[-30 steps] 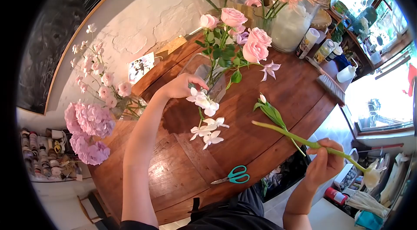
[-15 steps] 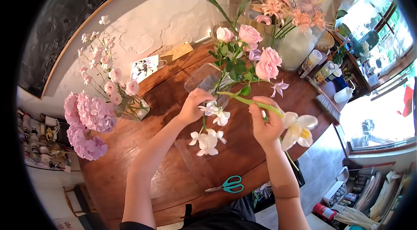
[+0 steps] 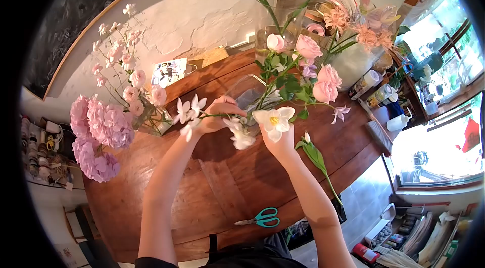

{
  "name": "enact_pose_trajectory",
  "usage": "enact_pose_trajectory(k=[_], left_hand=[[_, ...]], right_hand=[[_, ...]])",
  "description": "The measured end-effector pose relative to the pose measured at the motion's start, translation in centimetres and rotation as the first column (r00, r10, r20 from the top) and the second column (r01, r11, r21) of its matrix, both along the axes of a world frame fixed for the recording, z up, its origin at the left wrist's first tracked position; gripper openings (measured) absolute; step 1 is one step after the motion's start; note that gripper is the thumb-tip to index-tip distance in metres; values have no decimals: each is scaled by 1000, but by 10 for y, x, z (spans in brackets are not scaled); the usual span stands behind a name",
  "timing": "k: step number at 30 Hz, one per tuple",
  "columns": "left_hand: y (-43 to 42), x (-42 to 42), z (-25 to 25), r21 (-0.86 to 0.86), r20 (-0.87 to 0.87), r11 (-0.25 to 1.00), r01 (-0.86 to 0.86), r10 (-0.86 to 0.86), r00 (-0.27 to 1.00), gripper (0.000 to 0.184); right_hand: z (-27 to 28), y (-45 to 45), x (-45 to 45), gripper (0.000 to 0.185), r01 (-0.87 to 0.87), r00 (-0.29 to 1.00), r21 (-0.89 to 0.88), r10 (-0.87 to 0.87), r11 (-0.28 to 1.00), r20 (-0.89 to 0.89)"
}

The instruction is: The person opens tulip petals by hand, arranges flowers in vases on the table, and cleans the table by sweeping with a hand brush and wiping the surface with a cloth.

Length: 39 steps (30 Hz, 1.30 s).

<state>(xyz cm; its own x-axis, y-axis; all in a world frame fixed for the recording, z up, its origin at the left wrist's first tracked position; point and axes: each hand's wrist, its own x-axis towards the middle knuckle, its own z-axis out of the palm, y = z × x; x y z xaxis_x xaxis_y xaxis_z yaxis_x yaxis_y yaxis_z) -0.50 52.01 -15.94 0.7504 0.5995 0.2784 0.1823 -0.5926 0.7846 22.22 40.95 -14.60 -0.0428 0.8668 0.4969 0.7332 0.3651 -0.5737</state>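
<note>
My left hand is closed around thin stems of white blossoms, which splay out left of it; more white petals hang below its fingers, blurred. A wide-open white tulip with a yellow centre is in my right hand, its bloom covering most of the fingers. Both hands are close together in front of a clear container. Pink roses with green leaves lean out just beyond my right hand. A white tulip bud on a leafy stem lies on the wooden table.
Teal scissors lie near the front edge. Mauve hydrangeas and a glass vase of pale pink flowers stand left. Peach flowers stand at the back right. A brush and bottles line the right side.
My right hand has moved left toward my left hand, bringing the open tulip with it. The white blossoms have swung to the left. The budded stem now shows on the table.
</note>
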Motion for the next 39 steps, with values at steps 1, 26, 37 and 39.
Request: enact_pose_trajectory(k=[1, 26, 37, 39], left_hand=[[2, 1, 2, 70, -56, 996, 49, -45, 997, 33], [-237, 16, -112, -492, 130, 550, -675, 813, 568, 22], [-405, 95, -83, -850, 178, 504, -154, 550, 816, 18], [-422, 108, -58, -796, 235, 595, -114, 475, 848, 21]], right_hand=[[-19, 4, -2, 22, -44, 983, -4, 43, 999, -179], [-193, -219, 198, 16, 727, 680, -380, -530, 571, 507], [-110, -325, 89, 6, 471, 416, -388, -587, 792, -694], [-74, -346, 42, 6, 431, 329, -322, -479, 843, -814]])
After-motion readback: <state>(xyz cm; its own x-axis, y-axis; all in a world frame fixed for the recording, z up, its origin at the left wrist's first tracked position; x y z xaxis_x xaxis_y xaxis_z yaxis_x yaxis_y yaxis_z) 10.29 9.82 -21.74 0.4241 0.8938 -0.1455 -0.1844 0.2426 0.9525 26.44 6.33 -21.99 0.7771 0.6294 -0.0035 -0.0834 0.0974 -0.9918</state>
